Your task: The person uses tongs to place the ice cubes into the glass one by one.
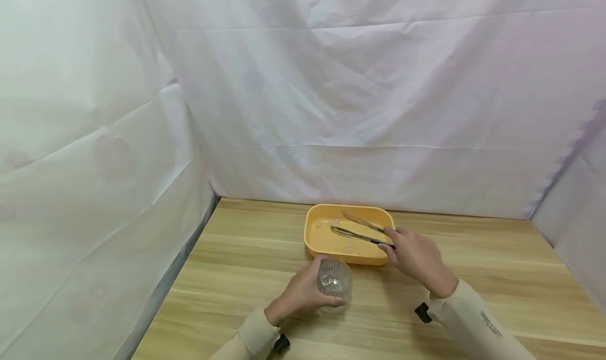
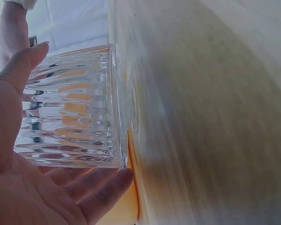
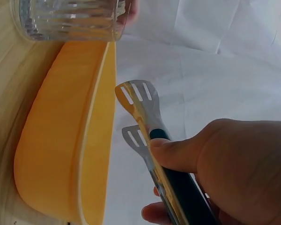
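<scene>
A clear ribbed glass (image 1: 334,279) stands on the table in front of the tray, and my left hand (image 1: 303,291) grips it, thumb on one side and fingers on the other. In the left wrist view the glass (image 2: 75,112) lies between thumb and fingers. My right hand (image 1: 418,257) holds metal tongs (image 1: 362,236) with dark handles over the yellow tray (image 1: 319,252), their two arms spread apart. The slotted tips of the tongs (image 3: 143,96) hold nothing in the right wrist view. A few small clear pieces (image 1: 349,248) lie in the tray.
The wooden table (image 1: 246,244) reaches back to a hanging white cloth (image 1: 355,112). More white cloth (image 1: 94,191) hangs along the left side, and another sheet stands at the right.
</scene>
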The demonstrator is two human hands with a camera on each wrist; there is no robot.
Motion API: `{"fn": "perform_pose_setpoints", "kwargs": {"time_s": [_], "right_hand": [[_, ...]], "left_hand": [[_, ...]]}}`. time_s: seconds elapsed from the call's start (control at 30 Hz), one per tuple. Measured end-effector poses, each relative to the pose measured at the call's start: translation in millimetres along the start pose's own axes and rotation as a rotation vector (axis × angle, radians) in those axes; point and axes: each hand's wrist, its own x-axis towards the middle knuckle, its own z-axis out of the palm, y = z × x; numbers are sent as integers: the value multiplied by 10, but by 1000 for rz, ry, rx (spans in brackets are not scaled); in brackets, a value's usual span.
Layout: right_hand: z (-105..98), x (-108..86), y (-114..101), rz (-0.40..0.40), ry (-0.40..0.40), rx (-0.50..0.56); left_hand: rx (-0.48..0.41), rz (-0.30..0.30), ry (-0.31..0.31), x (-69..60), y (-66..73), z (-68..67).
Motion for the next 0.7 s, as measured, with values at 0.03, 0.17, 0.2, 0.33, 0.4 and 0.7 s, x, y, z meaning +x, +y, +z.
{"fn": "perform_pose_setpoints", "kwargs": {"time_s": [0.03, 0.17, 0.2, 0.33, 0.4, 0.7], "right_hand": [[21, 25, 8, 5, -9, -1], [112, 120, 30, 26, -51, 1], [136, 144, 35, 34, -64, 3], [204, 234, 29, 72, -116, 32], [225, 277, 18, 85, -129, 48], [354, 425, -8, 86, -216, 29]], "left_hand": [[1, 1, -1, 0, 4, 1], [6, 9, -6, -3, 16, -8], [8, 9, -9, -4, 18, -11], [5, 8, -18, -11, 27, -20], [3, 3, -21, -18, 28, -18], [-2, -7, -18, -33, 39, -8]]}}
